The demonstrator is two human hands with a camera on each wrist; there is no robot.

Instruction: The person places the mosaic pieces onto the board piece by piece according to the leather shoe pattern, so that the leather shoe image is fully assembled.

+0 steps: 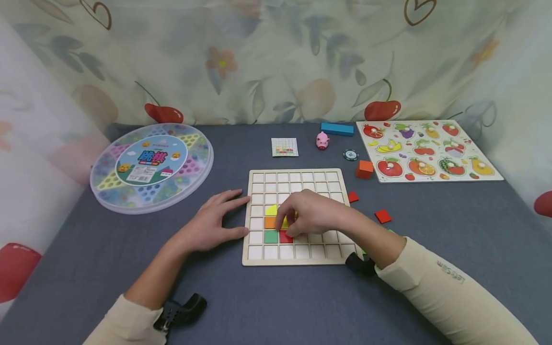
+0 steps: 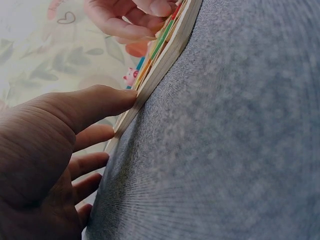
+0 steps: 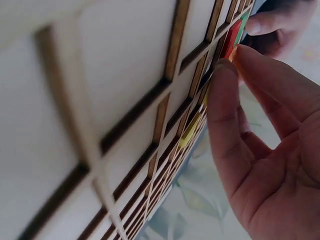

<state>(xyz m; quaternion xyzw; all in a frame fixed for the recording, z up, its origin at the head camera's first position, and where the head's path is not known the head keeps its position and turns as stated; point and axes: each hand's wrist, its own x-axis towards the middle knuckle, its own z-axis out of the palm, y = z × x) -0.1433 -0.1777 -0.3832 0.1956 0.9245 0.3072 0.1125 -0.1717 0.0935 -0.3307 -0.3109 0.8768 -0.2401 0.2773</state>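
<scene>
My left hand lies at the left edge of a wooden grid board, its fingers spread and the thumb and index finger touching the rim. Over the lower left part of the grid, my right hand bends down with thumb and index finger pinching at a yellow tile. The hand partly covers that tile. Around it in the grid lie an orange tile, a green tile, a red tile and a second yellow piece. In the right wrist view, both fingertips are right at the board's surface.
Loose red tiles lie right of the board, near an orange cube. Behind it stand a small pattern card, pink pig, poker chip and blue block. A round game box is left, a fruit puzzle right.
</scene>
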